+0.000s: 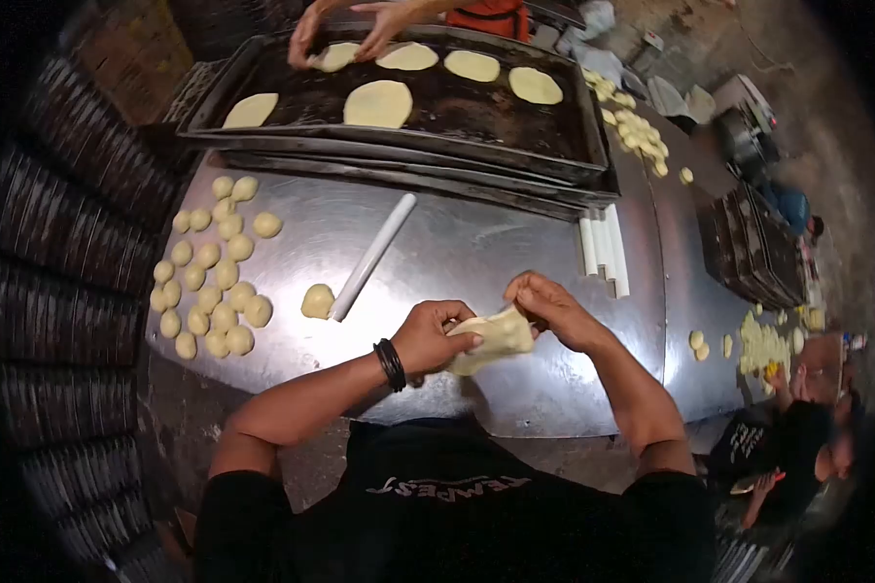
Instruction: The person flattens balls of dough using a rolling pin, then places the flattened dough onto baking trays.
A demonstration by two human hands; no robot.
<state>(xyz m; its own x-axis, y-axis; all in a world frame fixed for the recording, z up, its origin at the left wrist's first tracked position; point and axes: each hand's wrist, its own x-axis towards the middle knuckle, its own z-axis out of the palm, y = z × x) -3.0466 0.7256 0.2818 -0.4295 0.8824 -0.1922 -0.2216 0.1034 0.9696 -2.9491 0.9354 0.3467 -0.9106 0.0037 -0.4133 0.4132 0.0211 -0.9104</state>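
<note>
Between my two hands a thin sheet of dough (491, 340) hangs above the metal table, creased and partly drooping. My left hand (437, 335) grips its left side, thumb on top and fingers beneath. At the far right edge, my right hand (546, 306) pinches the dough. A white rolling pin (374, 255) lies slantwise on the table beyond my left hand. Its near end rests beside a flattened dough ball (318, 300). Many round dough balls (209, 282) are grouped on the left of the table.
Stacked dark baking trays (496, 117) stand at the back; the top one holds several flat dough rounds (378, 104). Another person's hands (365, 29) touch one round there. White rods (605, 251) lie at the right of the metal table (515, 398). A co-worker (787, 437) is at the lower right.
</note>
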